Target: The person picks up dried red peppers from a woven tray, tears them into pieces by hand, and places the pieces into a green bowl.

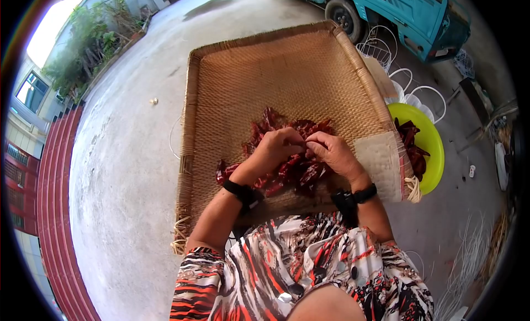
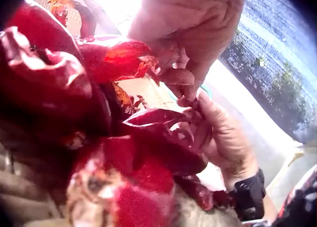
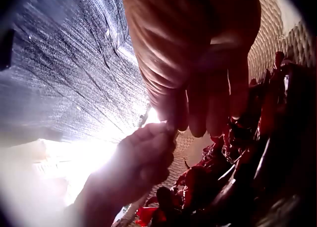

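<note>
A pile of glossy dried red chili peppers [image 1: 301,172] lies on a woven tray [image 1: 265,72]. Over the pile, my left hand [image 1: 279,144] and right hand [image 1: 334,154] meet at the fingertips. Thumbs and fingers of both pinch a small dark red chili pepper [image 2: 187,102], mostly hidden by the fingers. Larger peppers [image 2: 143,182] fill the near part of the left wrist view, close below the hands. In the right wrist view, the right hand's fingers point down beside more peppers [image 3: 198,182], with the left hand [image 3: 141,160] touching them from below.
A lime-green basin [image 1: 436,144] holding more red peppers stands right of the tray. A beige cloth patch [image 1: 378,163] covers the tray's right corner. White wire-handled containers [image 1: 419,103] and a teal vehicle [image 1: 408,17] are beyond. Red steps [image 1: 55,210] run along the left.
</note>
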`<state>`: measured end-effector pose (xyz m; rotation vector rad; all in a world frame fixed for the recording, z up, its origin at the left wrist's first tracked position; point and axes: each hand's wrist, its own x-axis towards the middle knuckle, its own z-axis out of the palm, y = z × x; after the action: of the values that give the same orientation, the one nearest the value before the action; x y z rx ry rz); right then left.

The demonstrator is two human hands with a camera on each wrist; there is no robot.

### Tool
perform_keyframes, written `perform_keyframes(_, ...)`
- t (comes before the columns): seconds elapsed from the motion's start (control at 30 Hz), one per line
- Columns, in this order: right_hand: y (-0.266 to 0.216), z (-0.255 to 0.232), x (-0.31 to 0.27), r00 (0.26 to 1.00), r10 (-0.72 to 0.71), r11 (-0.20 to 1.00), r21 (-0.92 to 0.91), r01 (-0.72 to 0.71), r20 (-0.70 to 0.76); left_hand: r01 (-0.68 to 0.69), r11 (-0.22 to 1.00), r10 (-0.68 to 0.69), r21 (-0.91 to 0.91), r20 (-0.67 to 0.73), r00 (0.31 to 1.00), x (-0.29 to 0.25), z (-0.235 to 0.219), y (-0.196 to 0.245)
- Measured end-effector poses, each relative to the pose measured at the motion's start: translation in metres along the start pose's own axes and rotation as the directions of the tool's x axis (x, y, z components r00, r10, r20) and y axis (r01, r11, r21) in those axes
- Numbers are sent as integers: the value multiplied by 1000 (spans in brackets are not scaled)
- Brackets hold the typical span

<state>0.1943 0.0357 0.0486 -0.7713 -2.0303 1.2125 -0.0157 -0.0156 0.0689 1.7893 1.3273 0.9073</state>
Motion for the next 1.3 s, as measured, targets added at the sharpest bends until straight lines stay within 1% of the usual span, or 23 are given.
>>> perform_keyframes(0.07,-6,-1,-2,989,134,986,90,-139,64,100,990,-96,-99,43,994,-1,-5,3)
perform_keyframes(0.2,-10,-3,-1,982,187,953,244,-180,-6,220,862,-196,-456,101,975,-3,-11,12)
perform_keyframes(0.3,-2,-17,0,953,234,884,449,-128,-190,100,976,-113,-193,-56,992,-3,-22,0)
perform_keyframes(0.33,-2,-25,-2,922,262,841,537,-74,-283,137,989,-131,62,-100,986,-3,-30,-6)
perform_keyframes(0.37,-2,-33,-5,882,302,788,615,-16,-363,160,967,-132,197,-151,980,-8,-40,-12)
perform_keyframes(0.43,6,-53,-4,782,444,377,883,279,-437,399,852,-367,339,-158,917,-19,-70,-22)
perform_keyframes(0.5,50,-82,-17,773,306,209,831,515,-556,460,652,-370,603,-277,887,-34,-87,-37)
perform_keyframes(0.53,46,-86,-21,747,371,161,831,533,-551,463,514,-453,722,-230,861,-39,-97,-46)
perform_keyframes(0.57,42,-88,-25,718,435,114,824,556,-544,428,486,-465,762,-189,865,-48,-106,-64)
perform_keyframes(0.6,46,-89,-25,673,506,135,820,556,-539,387,460,-478,799,-145,866,-55,-112,-65)
perform_keyframes(0.63,52,-85,-24,684,526,133,843,521,-505,344,435,-491,832,-101,865,-59,-115,-65)
perform_keyframes(0.67,58,-82,-22,694,544,132,864,486,-473,514,415,-661,751,-139,737,-60,-118,-66)
perform_keyframes(0.77,51,-67,-16,721,551,176,903,391,-420,693,297,-866,657,-121,485,-53,-119,-45)
perform_keyframes(0.83,42,-56,-11,735,532,233,908,349,-420,680,315,-872,662,-82,483,-53,-114,-50)
perform_keyframes(0.87,37,-51,-10,756,489,280,899,336,-435,673,324,-873,665,-64,483,-52,-114,-55)
perform_keyframes(0.93,36,-46,-7,767,487,392,890,235,-417,332,336,-698,882,-4,716,-61,-117,-126)
perform_keyframes(1.0,29,-39,-7,780,479,470,868,161,-404,3,371,-426,929,167,889,-62,-117,-138)
perform_keyframes(1.03,22,-35,-5,806,438,553,826,106,-397,-147,419,-239,896,265,934,-57,-117,-111)
perform_keyframes(1.07,15,-31,-4,832,400,631,774,54,-384,-300,435,-43,849,352,935,-53,-116,-82)
perform_keyframes(1.13,10,-26,-2,907,293,736,677,-11,-304,93,816,-173,571,87,981,-50,-106,-18)
perform_keyframes(1.17,5,-22,-1,934,241,792,609,-32,-264,270,904,-281,332,-15,960,-48,-100,1)
perform_keyframes(1.27,-22,-7,1,992,85,919,391,-43,-91,32,965,-47,261,49,998,-40,-87,14)
perform_keyframes(1.3,-27,-1,1,998,58,922,385,-48,-14,-2,963,-15,268,58,998,-36,-79,17)
